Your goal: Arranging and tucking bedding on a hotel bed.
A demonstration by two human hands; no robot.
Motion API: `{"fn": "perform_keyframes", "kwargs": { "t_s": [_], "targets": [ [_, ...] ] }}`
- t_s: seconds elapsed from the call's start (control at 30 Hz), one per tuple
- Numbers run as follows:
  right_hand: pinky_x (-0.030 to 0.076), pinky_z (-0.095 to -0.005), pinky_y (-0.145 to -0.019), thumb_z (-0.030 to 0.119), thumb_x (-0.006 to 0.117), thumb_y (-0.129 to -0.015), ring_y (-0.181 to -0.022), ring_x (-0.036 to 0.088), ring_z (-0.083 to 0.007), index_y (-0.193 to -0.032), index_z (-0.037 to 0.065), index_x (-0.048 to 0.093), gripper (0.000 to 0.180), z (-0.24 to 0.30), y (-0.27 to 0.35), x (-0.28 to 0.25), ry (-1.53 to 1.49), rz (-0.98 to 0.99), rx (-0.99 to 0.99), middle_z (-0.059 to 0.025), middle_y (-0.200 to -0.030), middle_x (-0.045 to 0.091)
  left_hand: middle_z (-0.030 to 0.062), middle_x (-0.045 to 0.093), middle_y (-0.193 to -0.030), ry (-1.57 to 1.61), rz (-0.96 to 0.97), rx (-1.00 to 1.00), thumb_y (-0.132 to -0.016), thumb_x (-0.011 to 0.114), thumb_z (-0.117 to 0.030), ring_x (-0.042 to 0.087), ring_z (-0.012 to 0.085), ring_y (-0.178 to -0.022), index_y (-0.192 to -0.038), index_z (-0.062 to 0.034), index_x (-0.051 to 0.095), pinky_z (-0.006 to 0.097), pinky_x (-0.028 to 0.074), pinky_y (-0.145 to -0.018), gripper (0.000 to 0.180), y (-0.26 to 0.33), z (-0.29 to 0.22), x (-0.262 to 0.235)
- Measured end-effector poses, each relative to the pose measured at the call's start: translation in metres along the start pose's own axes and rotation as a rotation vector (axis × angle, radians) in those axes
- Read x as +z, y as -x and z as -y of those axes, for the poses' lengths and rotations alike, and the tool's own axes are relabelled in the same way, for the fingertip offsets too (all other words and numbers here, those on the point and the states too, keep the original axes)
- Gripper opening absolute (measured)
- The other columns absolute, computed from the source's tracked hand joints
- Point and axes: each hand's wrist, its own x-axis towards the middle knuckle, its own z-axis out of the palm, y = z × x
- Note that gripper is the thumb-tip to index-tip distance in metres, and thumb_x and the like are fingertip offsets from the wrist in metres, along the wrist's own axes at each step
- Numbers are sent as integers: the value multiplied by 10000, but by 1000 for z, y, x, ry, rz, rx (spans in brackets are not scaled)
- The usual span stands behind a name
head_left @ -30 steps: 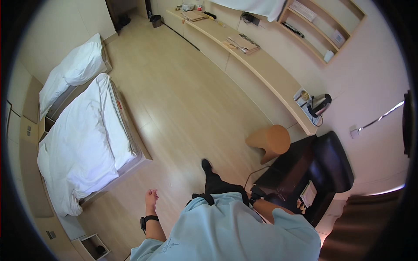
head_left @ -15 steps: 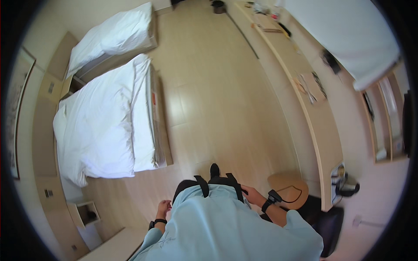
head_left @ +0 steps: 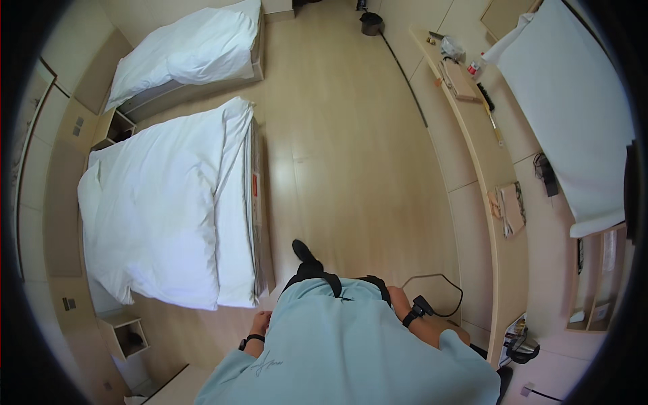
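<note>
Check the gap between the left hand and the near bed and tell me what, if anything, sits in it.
Nothing visible. The left hand hangs beside the foot corner of the near bed, with only bare wood floor showing between them. The right hand is at the waist, away from the bed.

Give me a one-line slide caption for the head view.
Person in pale blue shirt walks on light wooden floor beside white-duvet bed, left hand empty.

There is 1 view. The head camera looks steeply down from above the person's own torso, through a wide fisheye lens with a dark circular rim. It faces along the wooden floor; the bed lies left, the long desk right, both distant.
</note>
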Motion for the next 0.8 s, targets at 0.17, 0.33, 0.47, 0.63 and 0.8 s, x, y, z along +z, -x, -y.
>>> {"fn": "perform_keyframes", "kwargs": {
  "t_s": [0.17, 0.33, 0.47, 0.63, 0.8],
  "targets": [
    [487, -348, -560, 97, 454, -842, -688, 630, -305, -919, -47, 603, 221, 53, -67, -48, -224, 213, 270, -213, -727, 630, 67, 563, -618, 158, 58, -3, -817, 560, -227, 552, 168, -522, -824, -22, 622, 297, 443, -453, 214, -118, -67, -46],
    [449, -343, -875, 197, 529, -889, -972, 589, -238, -1111, -47, 574, 333, 94, -145, -88, -542, 345, 201, -144, -1031, 640, 2, 548, -685, 189, -99, 236, -863, 485, -182, 551, 109, -635, -1002, -78, 622, 248, 451, -578, 222, -156, -236, -72],
    [392, -319, -958, 191, 613, -847, -1090, 529, -206, -1206, -42, 508, 441, 115, -230, -124, -479, 488, 92, -154, -1192, 572, -4, 552, -682, 269, -183, 248, -853, 473, -158, 553, 104, -617, -1001, -83, 622, 240, 448, -568, 222, -175, -294, -74],
    [464, -322, -861, 109, 540, -847, -1014, 593, -212, -1177, -32, 516, 360, 128, -370, -164, -342, 637, -211, -174, -1070, 624, 23, 536, -599, 436, -321, 46, -852, 522, -185, 511, 104, -504, -888, -60, 631, 242, 418, -462, 170, -184, -255, -33],
    [497, -361, -560, 18, 518, -768, -574, 632, -270, -926, -63, 618, 203, 185, -483, -202, 102, 761, -252, -196, -672, 631, 8, 536, -621, 521, -281, -173, -834, 549, -215, 490, 109, -517, -865, -68, 633, 261, 402, -463, 172, -129, -241, 41]
  ]
}}
